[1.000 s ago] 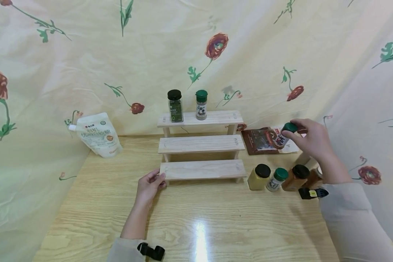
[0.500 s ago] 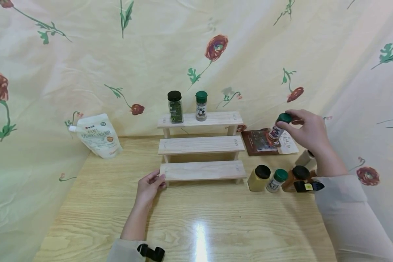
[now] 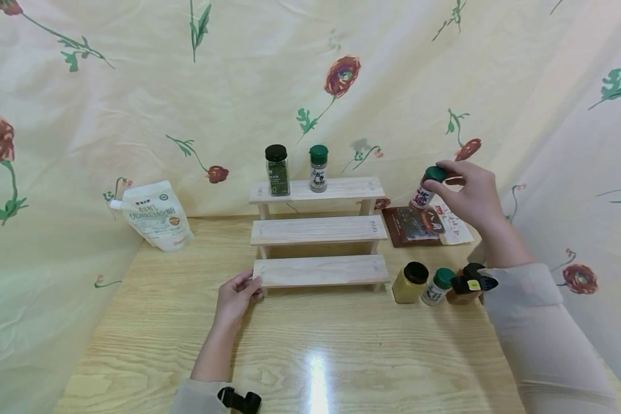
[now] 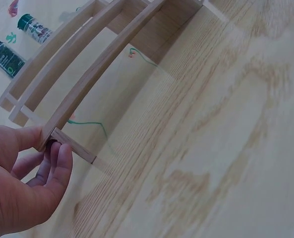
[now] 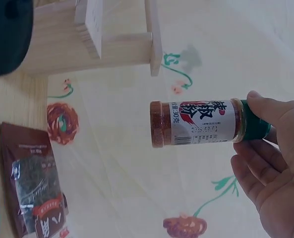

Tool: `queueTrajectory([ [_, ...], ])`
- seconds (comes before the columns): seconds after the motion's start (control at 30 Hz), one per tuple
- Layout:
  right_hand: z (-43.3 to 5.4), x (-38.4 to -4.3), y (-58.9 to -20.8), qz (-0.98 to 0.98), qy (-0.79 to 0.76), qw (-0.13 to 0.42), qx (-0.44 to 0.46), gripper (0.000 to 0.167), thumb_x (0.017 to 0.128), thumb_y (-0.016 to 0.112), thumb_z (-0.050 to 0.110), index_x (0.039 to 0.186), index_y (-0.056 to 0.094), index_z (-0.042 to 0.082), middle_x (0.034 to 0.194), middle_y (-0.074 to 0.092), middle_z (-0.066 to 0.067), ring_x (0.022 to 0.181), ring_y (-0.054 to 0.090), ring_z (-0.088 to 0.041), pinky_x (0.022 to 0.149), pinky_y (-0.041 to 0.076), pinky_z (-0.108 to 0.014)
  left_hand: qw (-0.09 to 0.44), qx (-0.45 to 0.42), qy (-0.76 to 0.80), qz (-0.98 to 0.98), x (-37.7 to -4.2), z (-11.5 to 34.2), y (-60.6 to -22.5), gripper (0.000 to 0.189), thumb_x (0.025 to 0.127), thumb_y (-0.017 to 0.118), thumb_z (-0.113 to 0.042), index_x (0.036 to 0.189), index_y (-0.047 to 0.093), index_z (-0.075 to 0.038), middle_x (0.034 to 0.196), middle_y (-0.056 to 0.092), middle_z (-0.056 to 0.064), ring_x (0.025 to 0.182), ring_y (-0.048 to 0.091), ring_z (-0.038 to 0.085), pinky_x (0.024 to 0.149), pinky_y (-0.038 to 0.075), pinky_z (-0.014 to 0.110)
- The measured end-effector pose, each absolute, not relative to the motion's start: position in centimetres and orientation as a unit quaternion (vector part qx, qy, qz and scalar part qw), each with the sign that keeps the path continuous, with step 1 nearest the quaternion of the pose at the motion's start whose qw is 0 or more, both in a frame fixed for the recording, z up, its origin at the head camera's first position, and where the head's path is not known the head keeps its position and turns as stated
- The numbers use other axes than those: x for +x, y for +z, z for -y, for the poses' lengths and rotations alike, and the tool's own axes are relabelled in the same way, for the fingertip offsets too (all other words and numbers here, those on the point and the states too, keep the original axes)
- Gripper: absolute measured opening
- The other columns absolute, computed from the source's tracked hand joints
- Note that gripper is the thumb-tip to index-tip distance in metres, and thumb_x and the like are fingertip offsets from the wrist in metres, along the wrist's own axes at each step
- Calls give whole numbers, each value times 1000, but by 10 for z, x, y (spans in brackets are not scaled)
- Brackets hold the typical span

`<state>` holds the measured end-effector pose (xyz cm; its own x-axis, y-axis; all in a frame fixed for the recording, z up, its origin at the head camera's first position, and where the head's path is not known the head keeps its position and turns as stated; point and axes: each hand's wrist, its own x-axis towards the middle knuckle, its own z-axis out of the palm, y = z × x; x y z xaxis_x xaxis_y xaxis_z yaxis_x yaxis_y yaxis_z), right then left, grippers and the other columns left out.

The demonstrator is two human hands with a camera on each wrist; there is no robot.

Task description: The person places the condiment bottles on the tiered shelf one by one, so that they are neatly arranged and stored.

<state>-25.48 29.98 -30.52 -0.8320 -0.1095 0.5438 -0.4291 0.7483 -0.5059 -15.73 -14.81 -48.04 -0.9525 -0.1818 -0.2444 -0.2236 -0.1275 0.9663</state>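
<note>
By its green cap, my right hand (image 3: 471, 192) holds a small spice jar (image 5: 199, 123) of red powder in the air, above a dark red packet (image 3: 411, 225). At the front left corner of a three-step wooden rack (image 3: 318, 230), my left hand (image 3: 236, 296) grips the end of the lowest board, thumb on top and fingers curled beneath, as the left wrist view shows. Two jars stand upright on the top step: a black-capped jar of green herbs (image 3: 278, 172) and a green-capped jar (image 3: 318, 171). The middle and bottom steps hold nothing.
Right of the rack stand a black-capped jar of yellow powder (image 3: 410, 283), a green-capped jar (image 3: 437, 286) and a black-capped brown jar (image 3: 460, 296), partly behind the right wrist's camera strap. A white spouted pouch (image 3: 157, 215) leans against the patterned cloth at the left.
My right hand has moved left and farther back with the spice jar, over the packet and closer to the rack. The left hand has stayed on the rack.
</note>
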Motion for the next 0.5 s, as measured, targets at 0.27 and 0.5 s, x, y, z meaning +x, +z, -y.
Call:
queueTrajectory([
  [0.27,-284,-266,-301,893,332,258,161,42,93,77,17,130,67,1,115,70,-18,89,55,13,77,45,-1,14,-154,734,-661,-157,148,-481,45,97,69,-4,138,56,8,95,65,8,78,67,15,72,62,21],
  [0.5,-268,-275,-292,895,337,248,156,44,94,75,20,132,65,0,121,67,-18,101,66,-31,86,53,-13,10,-159,738,-656,-159,148,-481,44,96,69,-4,136,57,8,93,64,8,77,66,13,70,62,21],
])
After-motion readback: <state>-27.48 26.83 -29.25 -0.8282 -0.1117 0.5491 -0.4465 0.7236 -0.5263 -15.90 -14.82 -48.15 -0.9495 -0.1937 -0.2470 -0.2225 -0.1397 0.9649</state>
